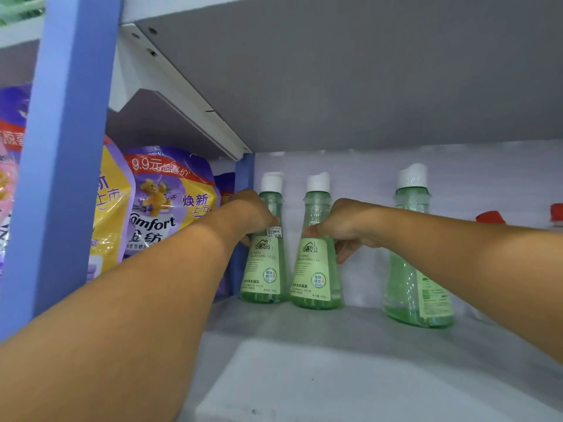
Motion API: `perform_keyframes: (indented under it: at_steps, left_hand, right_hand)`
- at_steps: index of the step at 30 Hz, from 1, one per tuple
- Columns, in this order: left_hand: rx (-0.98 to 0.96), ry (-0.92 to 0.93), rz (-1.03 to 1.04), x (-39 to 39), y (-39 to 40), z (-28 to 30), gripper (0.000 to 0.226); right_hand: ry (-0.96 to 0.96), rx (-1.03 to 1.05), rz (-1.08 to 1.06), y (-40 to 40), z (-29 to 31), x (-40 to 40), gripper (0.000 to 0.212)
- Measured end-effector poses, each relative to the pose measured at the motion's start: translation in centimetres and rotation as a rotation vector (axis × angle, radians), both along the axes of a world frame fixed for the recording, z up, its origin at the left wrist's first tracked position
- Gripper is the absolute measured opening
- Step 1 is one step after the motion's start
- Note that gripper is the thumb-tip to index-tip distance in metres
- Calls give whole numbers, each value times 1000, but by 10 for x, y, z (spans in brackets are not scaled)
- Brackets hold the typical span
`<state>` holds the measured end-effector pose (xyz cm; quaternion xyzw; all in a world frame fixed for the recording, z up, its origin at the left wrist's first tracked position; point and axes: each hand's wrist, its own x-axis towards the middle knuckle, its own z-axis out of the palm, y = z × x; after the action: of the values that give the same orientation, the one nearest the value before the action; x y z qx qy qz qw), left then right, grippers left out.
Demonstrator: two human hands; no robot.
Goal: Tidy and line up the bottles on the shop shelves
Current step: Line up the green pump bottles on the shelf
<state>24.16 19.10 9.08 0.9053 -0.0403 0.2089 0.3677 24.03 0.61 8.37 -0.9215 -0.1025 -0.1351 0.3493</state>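
Green see-through bottles with white caps, three of them, standing upright on a pale grey shelf (304, 354) deep in the unit. Using the blue upright post (243, 178) at the back corner as the marker: the first bottle (264, 269) sits just beside the post, the second bottle (315, 272) is right next to that one, bases close but I can't tell if they actually touch, and the third bottle (417, 269) stands well apart from the post, off on its own with its label turned sideways.

Both of the person's arms are reaching in. The left hand (249, 214) is wrapped round the neck of the first bottle, thumb on the front just above the little price sticker. The right hand (347, 226) has the second bottle by the neck, thumb across the front, the other fingers curled round the far side.

On the other side of the post from the bottles there are purple and yellow Comfort refill pouches (164, 202). Farthest from the post, past the third bottle, a couple of red caps (490, 216) poke up behind the right forearm.
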Motion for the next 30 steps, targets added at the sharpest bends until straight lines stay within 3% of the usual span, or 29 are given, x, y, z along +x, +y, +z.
perform_keyframes:
  at_steps: [12, 15, 17, 18, 19, 21, 23, 26, 30]
  left_hand:
    - [-123, 8, -10, 3, 0, -6, 38]
    - [-27, -268, 202, 1, -5, -1, 67]
    - [-111, -533, 152, -3, -15, 5, 57]
    - [-183, -563, 69, -5, -21, 6, 46]
    - [-208, -518, 4, -7, -27, 4, 42]
    - [-111, -283, -92, -10, -39, -5, 56]
    - [-9, -99, -174, -11, -48, -18, 55]
    - [-34, -51, -252, -14, -54, -26, 25]
    - [-59, -45, -272, -15, -53, -27, 33]
  right_hand:
    - [-30, -12, -50, 3, 0, -13, 34]
    - [-95, -78, -127, -8, 24, -39, 38]
    - [-208, -42, -216, -26, 47, -61, 34]
    - [-269, -55, -287, -37, 56, -73, 30]
    - [-321, -100, -377, -50, 62, -85, 29]
    - [-351, -157, -524, -76, 60, -101, 30]
    - [-230, -95, -560, -94, 45, -108, 38]
    - [59, 42, -399, -99, 16, -102, 60]
    - [14, 50, -339, -88, -5, -69, 52]
